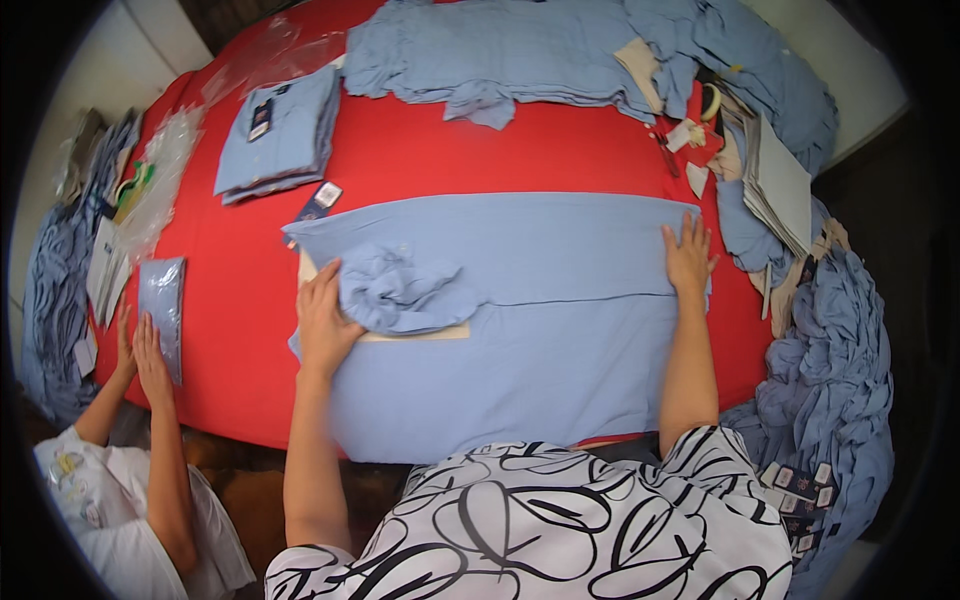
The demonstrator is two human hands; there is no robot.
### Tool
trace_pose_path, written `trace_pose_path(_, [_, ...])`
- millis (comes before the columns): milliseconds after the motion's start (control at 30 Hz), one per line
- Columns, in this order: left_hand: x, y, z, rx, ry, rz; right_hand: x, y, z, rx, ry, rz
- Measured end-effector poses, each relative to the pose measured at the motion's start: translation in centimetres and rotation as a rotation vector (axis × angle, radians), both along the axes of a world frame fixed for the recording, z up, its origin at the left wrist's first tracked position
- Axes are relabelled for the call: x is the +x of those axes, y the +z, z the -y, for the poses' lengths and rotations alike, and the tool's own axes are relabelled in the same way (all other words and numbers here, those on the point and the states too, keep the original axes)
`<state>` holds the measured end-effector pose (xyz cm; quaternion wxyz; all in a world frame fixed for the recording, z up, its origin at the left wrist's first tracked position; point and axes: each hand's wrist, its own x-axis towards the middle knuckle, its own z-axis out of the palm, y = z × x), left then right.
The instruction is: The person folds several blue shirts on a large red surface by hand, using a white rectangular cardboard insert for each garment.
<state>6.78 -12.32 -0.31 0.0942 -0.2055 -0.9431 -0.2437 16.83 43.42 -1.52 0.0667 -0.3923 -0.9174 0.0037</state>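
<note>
A light blue shirt (560,370) lies spread in front of me, its far half folded over with the edge running across the middle. My right hand (688,258) rests on the shirt's right end, fingers spread. On the left side my left hand (328,318) lies open, thumb apart from the fingers, against a bunched part of the shirt (400,290). Cream cardboard (440,333) shows beneath that bunch. A dark blue hang tag (318,203) sticks out past the shirt's far left corner.
The table has a red cloth (440,150). Folded shirts (275,140) sit far left; blue garments (540,50) cover the far side. White sheets (778,185) and heaped garments (830,360) lie right. At left, a co-worker's hands (145,355) touch a bagged shirt (163,290).
</note>
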Motion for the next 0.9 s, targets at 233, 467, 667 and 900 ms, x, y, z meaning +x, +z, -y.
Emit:
trace_pose_path(233, [0.6, -0.6, 0.9, -0.007, -0.033, -0.081, -4.1, 2.7, 15.1, -0.307, 0.604, -0.499])
trace_pose_path(467, [0.2, -0.9, 1.4, -0.035, -0.102, -0.095, -8.7, 5.3, 36.1, -0.631, 1.117, -0.083])
trace_pose_path(667, [0.4, -1.6, 1.9, 0.016, 0.008, -0.162, 3.3, 14.0, 37.4, -0.632, 1.436, -0.185])
trace_pose_path(900, [1.0, -0.4, 1.6, 0.017, -0.202, -0.177, 9.9, 12.9, 33.3, -0.572, 1.201, 0.113])
